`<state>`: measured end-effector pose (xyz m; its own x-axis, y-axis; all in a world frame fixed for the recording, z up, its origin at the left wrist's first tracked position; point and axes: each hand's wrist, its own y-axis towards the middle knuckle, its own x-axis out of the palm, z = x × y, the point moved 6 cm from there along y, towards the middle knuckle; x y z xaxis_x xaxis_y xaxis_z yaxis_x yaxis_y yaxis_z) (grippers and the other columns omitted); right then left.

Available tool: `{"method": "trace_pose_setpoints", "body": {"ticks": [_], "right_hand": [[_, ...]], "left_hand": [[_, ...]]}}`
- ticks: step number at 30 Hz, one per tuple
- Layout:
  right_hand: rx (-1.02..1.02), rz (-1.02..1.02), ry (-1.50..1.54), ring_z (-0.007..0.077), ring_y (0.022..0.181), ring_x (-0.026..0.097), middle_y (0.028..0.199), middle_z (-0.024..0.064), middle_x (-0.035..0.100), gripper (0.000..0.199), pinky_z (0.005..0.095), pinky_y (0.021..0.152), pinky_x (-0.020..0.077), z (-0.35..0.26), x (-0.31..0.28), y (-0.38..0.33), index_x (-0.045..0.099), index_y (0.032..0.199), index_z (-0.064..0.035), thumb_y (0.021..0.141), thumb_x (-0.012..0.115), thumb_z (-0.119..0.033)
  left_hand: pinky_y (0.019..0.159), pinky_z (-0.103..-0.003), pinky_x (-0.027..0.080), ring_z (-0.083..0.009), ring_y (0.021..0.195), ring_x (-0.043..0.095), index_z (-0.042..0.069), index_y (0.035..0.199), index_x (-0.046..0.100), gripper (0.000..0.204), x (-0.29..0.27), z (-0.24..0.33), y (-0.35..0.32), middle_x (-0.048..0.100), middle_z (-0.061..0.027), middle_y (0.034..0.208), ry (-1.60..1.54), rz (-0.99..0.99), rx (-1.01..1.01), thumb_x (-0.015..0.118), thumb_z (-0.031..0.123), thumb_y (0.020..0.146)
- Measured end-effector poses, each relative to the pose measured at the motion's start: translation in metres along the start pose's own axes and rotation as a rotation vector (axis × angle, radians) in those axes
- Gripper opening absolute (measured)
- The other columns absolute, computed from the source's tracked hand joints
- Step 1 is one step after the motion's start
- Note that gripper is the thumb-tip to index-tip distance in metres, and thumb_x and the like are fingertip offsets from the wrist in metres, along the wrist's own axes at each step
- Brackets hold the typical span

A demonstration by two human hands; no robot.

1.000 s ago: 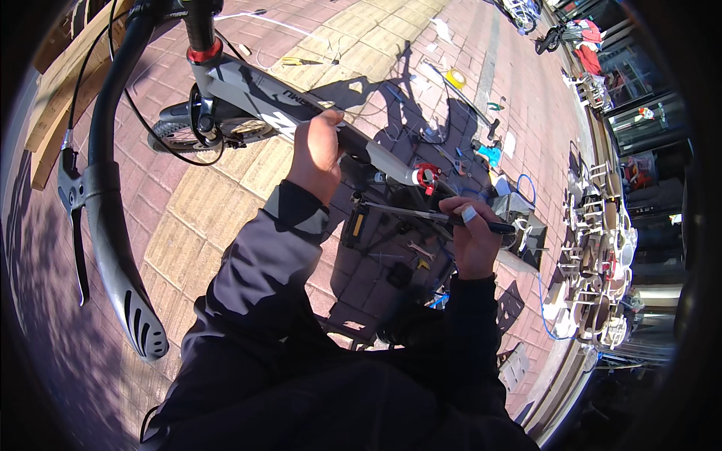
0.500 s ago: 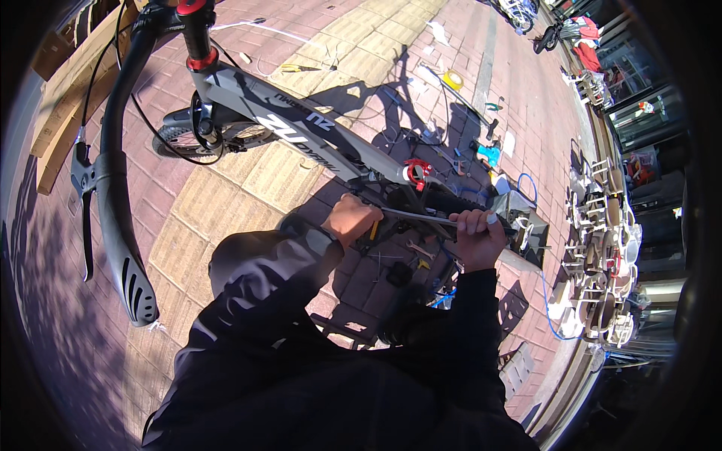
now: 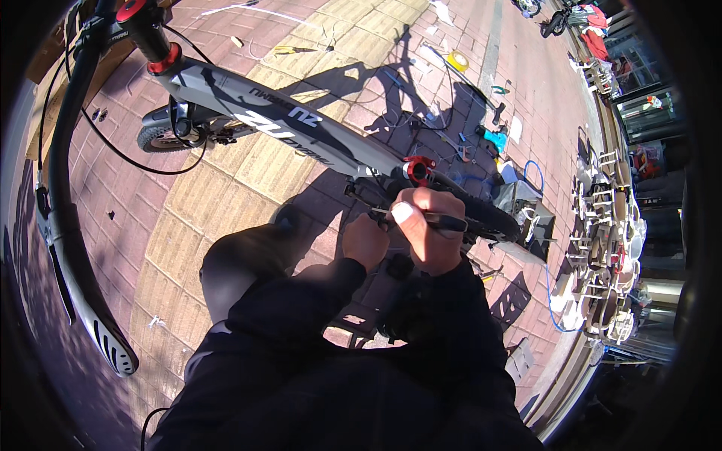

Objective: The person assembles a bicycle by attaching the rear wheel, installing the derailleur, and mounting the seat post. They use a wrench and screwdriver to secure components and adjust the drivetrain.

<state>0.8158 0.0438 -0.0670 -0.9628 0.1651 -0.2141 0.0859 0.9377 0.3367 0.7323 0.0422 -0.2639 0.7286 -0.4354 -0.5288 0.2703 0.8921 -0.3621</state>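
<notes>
A grey-and-black bicycle frame (image 3: 278, 124) slants across the view, with a red seat clamp (image 3: 418, 171) near my hands. My right hand (image 3: 429, 237) is closed around a dark-handled tool (image 3: 449, 222), just below that clamp. A thin shaft shows at the tool's left; its tip is hidden. Beside it, my left hand (image 3: 365, 242) is curled shut near the crank area, and its fingers hide whatever lies in them. The rear tyre (image 3: 489, 216) runs off to the right of my right hand. At far left hangs the handlebar grip (image 3: 101, 331) with its brake lever (image 3: 59, 282).
On the paving lie yellow-handled pliers (image 3: 293, 50), a yellow tape roll (image 3: 456, 61), a teal tool (image 3: 495, 140) and several loose tools. A blue hose (image 3: 553, 301) curves at right, near a row of white-framed seats (image 3: 602, 248). Cardboard (image 3: 105, 128) stands behind the handlebar.
My right hand has come left, close to my left hand; both were spread apart along a long grey shaft. The bicycle frame and handlebar sit farther left in view.
</notes>
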Motion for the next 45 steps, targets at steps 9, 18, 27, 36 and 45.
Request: {"method": "trace_pose_setpoints", "body": {"ticks": [9, 18, 27, 36, 45], "right_hand": [[0.096, -0.285, -0.676, 0.0378, 0.074, 0.07, 0.075, 0.0218, 0.069, 0.037, 0.048, 0.069, 0.0551, 0.018, 0.167, 0.059, 0.072, 0.084, -0.0026, 0.09, 0.067, -0.038], [-0.021, 0.356, 0.377, 0.0115, 0.044, 0.047, 0.054, 0.0028, 0.05, 0.044, 0.0283, 0.048, 0.0392, -0.029, -0.047, 0.019, 0.047, 0.058, -0.0074, 0.098, 0.064, -0.012], [-0.096, 0.585, 0.595, 0.0176, 0.045, 0.043, 0.051, 0.0041, 0.04, 0.04, 0.04, 0.057, 0.0477, 0.027, -0.102, -0.047, 0.044, 0.061, -0.01, 0.097, 0.055, -0.022], [-0.085, 0.461, 0.714, 0.0193, 0.048, 0.045, 0.052, 0.0037, 0.042, 0.039, 0.0407, 0.063, 0.0484, 0.056, -0.122, -0.062, 0.046, 0.062, -0.0105, 0.095, 0.059, -0.027], [-0.048, 0.268, 0.818, 0.0265, 0.076, 0.061, 0.072, 0.0108, 0.058, 0.032, 0.0476, 0.087, 0.0531, 0.09, -0.144, -0.093, 0.058, 0.072, -0.006, 0.097, 0.056, -0.025]], "left_hand": [[0.09, -0.046, 0.054, -0.0366, 0.103, 0.07, 0.0, 0.113, 0.069, 0.049, 0.014, -0.016, 0.016, 0.073, -0.0199, 0.11, 0.095, 0.022, 0.055, 0.065, 0.045, 0.093], [0.072, -0.046, 0.053, -0.0398, 0.08, 0.069, -0.001, 0.077, 0.072, 0.042, 0.027, -0.039, 0.04, 0.068, -0.0221, 0.074, 0.026, -0.1, 0.164, 0.069, 0.039, 0.09], [0.067, -0.037, 0.051, -0.0163, 0.076, 0.067, -0.005, 0.098, 0.073, 0.027, 0.026, -0.044, 0.031, 0.072, -0.0076, 0.085, -0.717, -0.427, -0.079, 0.076, 0.021, 0.089], [0.083, -0.038, 0.06, -0.022, 0.09, 0.073, -0.003, 0.109, 0.067, 0.017, 0.032, -0.048, 0.025, 0.073, -0.0095, 0.098, -0.934, -0.618, -0.286, 0.065, 0.011, 0.099], [0.088, -0.041, 0.06, -0.0231, 0.093, 0.073, -0.003, 0.115, 0.064, 0.02, 0.031, -0.048, 0.028, 0.073, -0.0095, 0.103, -1.108, -0.65, -0.316, 0.061, 0.011, 0.101]]}}
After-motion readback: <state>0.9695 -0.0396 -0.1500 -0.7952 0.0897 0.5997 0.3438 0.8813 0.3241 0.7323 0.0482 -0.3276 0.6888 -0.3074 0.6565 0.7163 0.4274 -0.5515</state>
